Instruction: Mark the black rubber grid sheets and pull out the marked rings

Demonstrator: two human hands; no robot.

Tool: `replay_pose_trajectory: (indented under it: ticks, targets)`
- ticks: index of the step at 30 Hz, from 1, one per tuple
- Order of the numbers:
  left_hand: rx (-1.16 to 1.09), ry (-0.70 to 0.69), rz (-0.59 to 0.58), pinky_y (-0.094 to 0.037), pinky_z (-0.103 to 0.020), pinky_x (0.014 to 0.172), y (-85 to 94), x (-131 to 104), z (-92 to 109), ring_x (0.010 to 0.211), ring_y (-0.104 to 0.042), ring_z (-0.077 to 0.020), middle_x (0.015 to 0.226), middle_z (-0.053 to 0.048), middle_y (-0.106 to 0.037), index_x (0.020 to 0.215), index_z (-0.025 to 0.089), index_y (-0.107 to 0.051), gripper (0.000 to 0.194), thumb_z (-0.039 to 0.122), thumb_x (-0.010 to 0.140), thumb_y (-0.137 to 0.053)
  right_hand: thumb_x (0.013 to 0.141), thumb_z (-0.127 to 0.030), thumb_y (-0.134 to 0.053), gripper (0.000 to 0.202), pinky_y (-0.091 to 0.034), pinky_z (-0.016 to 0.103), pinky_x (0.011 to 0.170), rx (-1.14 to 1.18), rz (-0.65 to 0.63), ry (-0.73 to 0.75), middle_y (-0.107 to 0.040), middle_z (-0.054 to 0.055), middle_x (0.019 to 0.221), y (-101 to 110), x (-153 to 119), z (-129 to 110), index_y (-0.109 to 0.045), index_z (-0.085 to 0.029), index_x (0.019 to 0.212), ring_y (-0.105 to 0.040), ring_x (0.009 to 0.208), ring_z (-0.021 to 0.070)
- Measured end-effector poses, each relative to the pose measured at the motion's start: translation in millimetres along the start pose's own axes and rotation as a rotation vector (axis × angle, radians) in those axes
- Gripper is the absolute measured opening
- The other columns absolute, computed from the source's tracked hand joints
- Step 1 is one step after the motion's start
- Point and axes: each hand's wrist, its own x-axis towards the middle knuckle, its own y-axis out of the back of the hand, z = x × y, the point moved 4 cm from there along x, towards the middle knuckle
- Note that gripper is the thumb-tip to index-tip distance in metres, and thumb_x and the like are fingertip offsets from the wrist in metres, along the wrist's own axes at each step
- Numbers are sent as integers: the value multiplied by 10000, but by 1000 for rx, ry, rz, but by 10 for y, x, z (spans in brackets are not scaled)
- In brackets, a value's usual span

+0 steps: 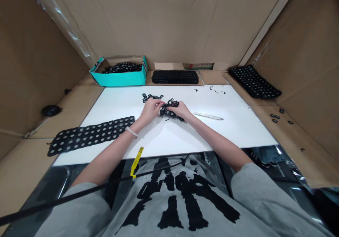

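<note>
Over the middle of the white board, a bunched black piece of joined small rings (172, 114) is between my hands. My right hand (180, 109) is closed around its right side. At its left edge the fingertips of my left hand (153, 107) are pinched together on it, and exactly what they grip is too small to make out. Just behind my left hand lies a small heap of loose black rings (150, 97). A short black scrap (166, 120) rests on the board under the bunched piece.
A ring-patterned black sheet (90, 135) lies at left, another (255, 81) at far right. A turquoise box (119, 79) holds black pieces, beside a black stack (175, 77). A white pen (208, 116) lies at right. Cardboard walls (169, 25) enclose the board (233, 134).
</note>
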Motion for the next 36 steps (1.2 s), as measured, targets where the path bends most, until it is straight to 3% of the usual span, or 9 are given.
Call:
replay_pose_trajectory:
  ticks: [6,10,13,17,22,26,28,33,36]
  targets:
    - [-2,95,74,-474,-327,848,4,58,-96,883,-666,-249,923,-80,-786,924,181,-794,286,317,902,-543,703,-392,-619,232,-414,267,618,-95,93,43,-611,7,614,46,-20,-28,-576,-185,607,-579,661,172]
    - [-37,222,177,-472,-324,818,161,143,-369,856,-670,-253,920,-79,-782,916,172,-789,309,334,887,-527,639,-357,-652,208,-455,287,639,148,148,11,-592,3,647,106,2,1,-507,-209,648,-594,706,196]
    - [59,327,233,-431,-396,898,308,157,-549,994,-605,-308,971,-98,-771,963,189,-787,298,326,879,-535,590,-269,-611,253,-488,299,655,412,70,-22,-580,-21,703,102,18,-24,-453,-235,785,-639,749,211]
    - [169,217,181,-346,-499,967,289,109,-397,1182,-444,-367,1164,-117,-714,1064,244,-767,297,381,886,-573,566,-213,-537,382,-515,323,734,579,31,-36,-580,-43,752,50,3,-77,-368,-263,906,-677,807,209]
    - [-66,76,-68,-411,-385,866,27,53,-86,892,-593,-270,860,-72,-748,853,215,-784,350,540,774,-682,569,-228,-558,400,-501,310,791,547,61,77,-576,-49,784,7,-7,-67,-400,-262,935,-629,808,180]
    - [-324,215,-115,-429,-318,686,-90,71,-183,710,-600,-214,754,-63,-739,764,162,-774,360,510,710,-697,581,-223,-547,343,-493,302,801,450,64,133,-546,-47,799,-34,18,-8,-412,-255,895,-602,850,182]
    - [-386,310,-46,-432,-310,659,-69,95,-321,693,-609,-212,751,-67,-741,761,149,-770,366,502,715,-684,587,-206,-533,321,-494,313,816,409,73,114,-549,-42,805,-60,36,37,-410,-255,879,-601,887,193]
    - [-116,349,190,-451,-374,879,190,144,-580,986,-631,-278,1043,-115,-754,981,164,-782,369,413,857,-538,591,-189,-516,314,-496,333,834,415,102,51,-587,-29,851,-49,54,82,-419,-258,882,-601,916,196]
    - [54,256,157,-375,-435,1008,244,151,-503,1131,-554,-295,1206,-125,-702,1185,201,-725,426,422,890,-511,583,-206,-522,338,-496,330,824,476,82,35,-597,-28,871,-9,37,36,-397,-259,893,-610,907,195]
